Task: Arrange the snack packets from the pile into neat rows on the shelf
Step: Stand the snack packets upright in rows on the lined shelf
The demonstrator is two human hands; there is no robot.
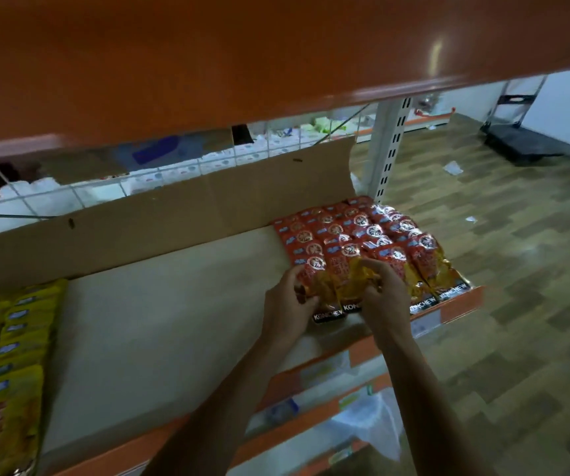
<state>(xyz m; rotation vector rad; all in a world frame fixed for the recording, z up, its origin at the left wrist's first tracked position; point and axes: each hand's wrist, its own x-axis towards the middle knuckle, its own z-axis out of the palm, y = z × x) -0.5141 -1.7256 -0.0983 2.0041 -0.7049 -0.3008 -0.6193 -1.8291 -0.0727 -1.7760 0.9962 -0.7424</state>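
Note:
Red and gold snack packets [362,235] lie in overlapping rows at the right end of the white shelf [160,304]. My left hand [285,302] grips the left edge of the front packet [340,286] in the left rows. My right hand [385,297] holds the same front packets from the right, fingers curled on the foil. Black bands with white lettering show at the packets' bottom edges near the shelf's front lip.
Yellow snack packets [5,355] fill the shelf's left end. A brown cardboard sheet [160,221] stands along the back. An orange shelf [242,56] hangs overhead. A white upright post [388,146] stands at the right. Lower shelves [328,400] and wood-pattern floor [500,269] lie below.

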